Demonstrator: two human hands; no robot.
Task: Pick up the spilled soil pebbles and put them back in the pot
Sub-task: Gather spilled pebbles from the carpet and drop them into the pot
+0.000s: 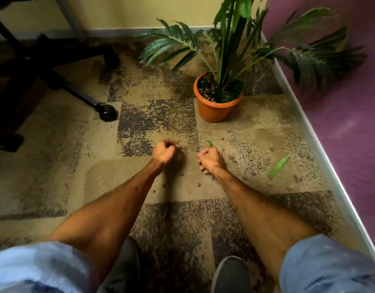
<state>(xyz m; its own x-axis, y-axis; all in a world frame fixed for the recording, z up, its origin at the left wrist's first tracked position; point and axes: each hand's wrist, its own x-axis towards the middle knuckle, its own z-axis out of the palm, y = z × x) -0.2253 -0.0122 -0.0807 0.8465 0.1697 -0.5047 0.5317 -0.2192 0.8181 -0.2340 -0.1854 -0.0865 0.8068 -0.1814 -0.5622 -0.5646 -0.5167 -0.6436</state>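
An orange plastic pot with a tall green plant stands on the carpet ahead, slightly right. Small brown soil pebbles lie scattered on the carpet to the right of my hands, and a few more lie between my forearms. My left hand hovers just above the floor, curled into a loose fist as around a handful; what it holds is hidden. My right hand is closed too, knuckles up, its fingertips touching the carpet among the pebbles. A green leaf tip pokes out just beyond it.
A black office chair base with a caster stands at the left. A purple wall with a pale skirting strip runs down the right. A fallen green leaf lies near it. My shoes are at the bottom edge.
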